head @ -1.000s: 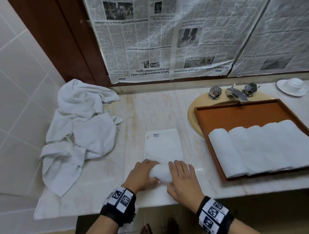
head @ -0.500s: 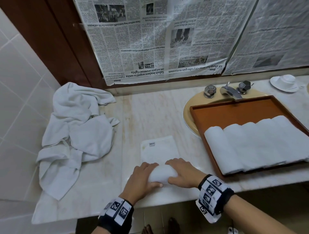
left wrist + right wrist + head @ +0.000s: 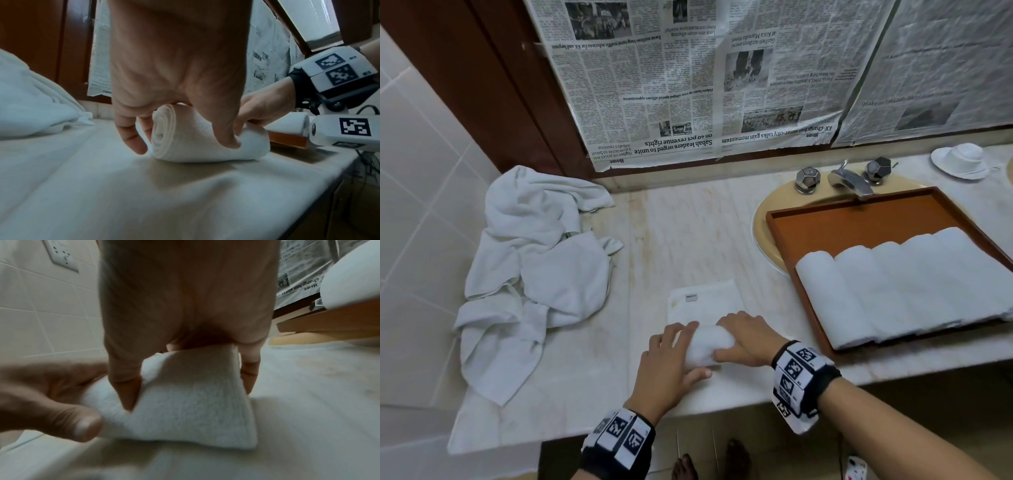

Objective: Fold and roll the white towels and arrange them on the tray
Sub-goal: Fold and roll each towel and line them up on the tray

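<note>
With left hand (image 3: 671,359) and right hand (image 3: 748,339) both curled in a close grip over the half-rolled white terry towel (image 3: 707,346) on the marble table (image 3: 671,240), rolling is underway; next, wind up the flat tail evenly.

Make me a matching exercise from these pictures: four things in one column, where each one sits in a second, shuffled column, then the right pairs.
Things
1. half-rolled towel
2. rolled towels
3. crumpled towels
4. white cup

Places
A. far right corner of the counter
B. heaped at the counter's left end
C. under both hands, near the counter's front edge
D. side by side in the tray

Pairs: 1-C, 2-D, 3-B, 4-A
</note>
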### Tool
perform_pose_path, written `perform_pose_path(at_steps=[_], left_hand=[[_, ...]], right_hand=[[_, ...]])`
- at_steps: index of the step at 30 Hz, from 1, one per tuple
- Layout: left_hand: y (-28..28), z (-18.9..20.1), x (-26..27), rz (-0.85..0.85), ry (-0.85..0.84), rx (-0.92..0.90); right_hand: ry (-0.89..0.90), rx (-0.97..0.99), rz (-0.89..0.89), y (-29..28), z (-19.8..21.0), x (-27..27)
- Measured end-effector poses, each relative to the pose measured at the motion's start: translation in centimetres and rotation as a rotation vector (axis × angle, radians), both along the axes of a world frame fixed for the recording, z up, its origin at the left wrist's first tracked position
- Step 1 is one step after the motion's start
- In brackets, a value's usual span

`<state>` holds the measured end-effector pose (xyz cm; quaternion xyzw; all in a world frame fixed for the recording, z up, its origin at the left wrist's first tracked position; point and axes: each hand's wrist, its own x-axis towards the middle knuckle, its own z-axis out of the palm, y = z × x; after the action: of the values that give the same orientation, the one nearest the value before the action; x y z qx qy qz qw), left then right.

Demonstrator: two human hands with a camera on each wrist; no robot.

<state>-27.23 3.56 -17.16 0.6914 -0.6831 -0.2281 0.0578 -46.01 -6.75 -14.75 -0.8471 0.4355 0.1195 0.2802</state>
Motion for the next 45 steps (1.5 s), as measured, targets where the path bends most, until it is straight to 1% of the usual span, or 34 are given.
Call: perform_pose_path(at_steps=[2,3,4,5,8,9,10,11,13,16,17,19,22,23,24,27,28,30,31,33,36,39,42,45], left_hand=[[-0.2,-0.1,0.2,0.013,0.040,0.064],[-0.4,0.0,0.4,0.012,0.074,0.099],[-0.9,0.1,0.7,0.013,0.108,0.140],[-1.4,0.4,1.1,0.012,0.150,0.175],[-3.1,1.1,1.7,0.003,0.308,0.235],[-3.4,1.1,1.8,0.006,0.340,0.239],[-3.7,1.2,1.8,0.021,0.353,0.240],[-3.9,1.2,1.8,0.038,0.343,0.248],[-3.5,1.3,1.3,0.061,0.256,0.250],[-1.8,1.0,0.5,0.037,0.076,0.117],[-1.2,0.9,0.2,0.030,0.064,0.063],[-0.4,0.5,-0.1,0.053,0.096,0.041],[-0.5,0.4,0.4,0.079,0.183,0.173],[-0.7,0.4,0.7,0.060,0.196,0.220],[-1.1,0.4,1.1,0.047,0.221,0.251],[-2.9,0.6,1.9,0.021,0.285,0.299],[-3.3,0.9,2.0,0.004,0.272,0.304],[-3.8,1.3,2.0,-0.006,0.216,0.308],[-3.8,1.6,2.0,0.031,0.216,0.305],[-3.5,1.8,1.7,0.111,0.238,0.243],[-2.7,1.7,1.4,0.089,0.183,0.089],[-2.9,1.6,1.9,0.073,0.177,0.134],[-4.5,1.4,2.6,0.028,0.145,0.204],[-6.1,2.1,2.9,0.005,0.160,0.295]], right_hand=[[-0.029,0.117,-0.010,-0.1,0.1,-0.3],[-0.064,0.149,-0.031,0.1,0.1,-0.6],[-0.093,0.138,-0.045,0.4,0.2,-0.9],[-0.102,0.069,-0.044,1.1,0.2,-1.2],[-0.045,-0.262,0.019,3.3,-0.2,-1.4],[-0.027,-0.313,0.035,3.8,-0.4,-1.3],[-0.016,-0.324,0.037,3.9,-0.8,-1.1],[-0.018,-0.311,0.038,3.6,-1.1,-1.0],[-0.014,-0.237,0.044,2.2,-1.0,-0.8],[-0.039,-0.041,0.004,-0.1,-0.2,-0.4],[-0.053,0.025,-0.005,-0.5,0.0,-0.4],[-0.067,0.120,-0.009,-0.8,0.0,-0.5],[-0.096,0.195,-0.055,0.2,0.2,-1.0],[-0.092,0.165,-0.073,0.8,0.2,-1.2],[-0.089,0.081,-0.065,1.6,0.1,-1.4],[-0.057,-0.282,0.066,4.0,-0.7,-2.1],[-0.034,-0.352,0.093,4.4,-1.2,-2.2],[-0.034,-0.420,0.124,4.1,-1.7,-2.2],[-0.037,-0.384,0.128,3.4,-1.5,-2.0],[-0.055,-0.177,0.082,1.3,-0.6,-1.6],[-0.130,0.098,-0.022,-1.4,0.7,-1.1],[-0.136,0.247,-0.054,-2.7,1.2,-1.0],[-0.131,0.272,-0.108,-2.8,1.1,-1.0],[-0.170,0.206,-0.192,-1.9,0.6,-1.7]])
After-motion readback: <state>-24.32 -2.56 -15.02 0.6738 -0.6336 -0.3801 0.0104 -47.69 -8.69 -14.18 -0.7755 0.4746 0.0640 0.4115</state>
